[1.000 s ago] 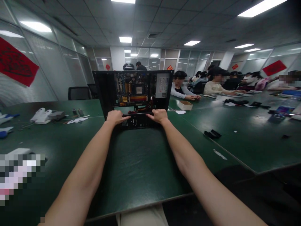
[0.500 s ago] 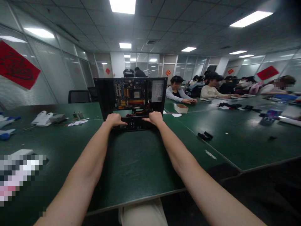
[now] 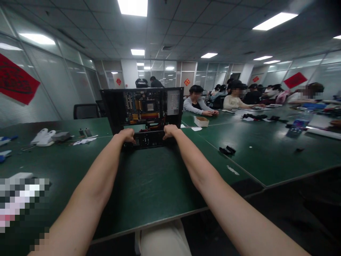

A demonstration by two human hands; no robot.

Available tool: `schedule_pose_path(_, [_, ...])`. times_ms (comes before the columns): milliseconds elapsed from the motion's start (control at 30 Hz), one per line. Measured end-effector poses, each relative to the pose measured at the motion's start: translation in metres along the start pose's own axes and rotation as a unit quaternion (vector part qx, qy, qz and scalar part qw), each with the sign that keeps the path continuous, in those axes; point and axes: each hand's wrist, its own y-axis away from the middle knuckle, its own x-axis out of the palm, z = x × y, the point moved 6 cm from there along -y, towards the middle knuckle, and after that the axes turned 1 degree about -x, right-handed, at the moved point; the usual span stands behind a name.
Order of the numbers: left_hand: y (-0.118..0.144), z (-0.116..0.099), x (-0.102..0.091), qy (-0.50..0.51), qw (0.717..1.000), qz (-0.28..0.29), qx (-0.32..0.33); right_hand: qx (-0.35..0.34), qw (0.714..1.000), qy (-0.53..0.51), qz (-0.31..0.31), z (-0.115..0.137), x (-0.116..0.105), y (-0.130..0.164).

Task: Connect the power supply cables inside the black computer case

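Observation:
A black computer case [image 3: 113, 106] stands on the green table in front of me, its open side facing me. Inside it show a motherboard [image 3: 133, 106] with a bare square processor, a labelled grey power supply [image 3: 173, 102] and some loose cables. My left hand [image 3: 127, 135] is closed on the left part of the case's lower near panel, thumb pointing down over it. On the right part of the same panel my right hand [image 3: 171, 131] is closed too, its thumb bent down. The fingers behind the panel are hidden.
On the green table [image 3: 149, 185], a white box [image 3: 201, 121] and small black parts [image 3: 227, 150] lie to the right. Grey blocks and white bags [image 3: 45, 137] lie to the left. Several people sit farther along the table, the nearest a person in a light jacket [image 3: 198, 103].
Both thumbs, stretched inward before, now bend down over the panel. The whole view has turned slightly right, so the case and surroundings appear farther left.

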Motion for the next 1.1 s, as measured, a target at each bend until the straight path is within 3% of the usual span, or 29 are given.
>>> schedule_pose_path(367, [0.012,-0.002,-0.002,0.012,1.000,-0.028,0.006,-0.005,1.000,-0.001,-0.031,-0.001,0.001,0.010])
schedule_pose_path(1100, [0.019,-0.005,-0.008,0.021,0.999,-0.024,-0.008,-0.007,1.000,-0.002,-0.019,0.000,0.000,0.014])
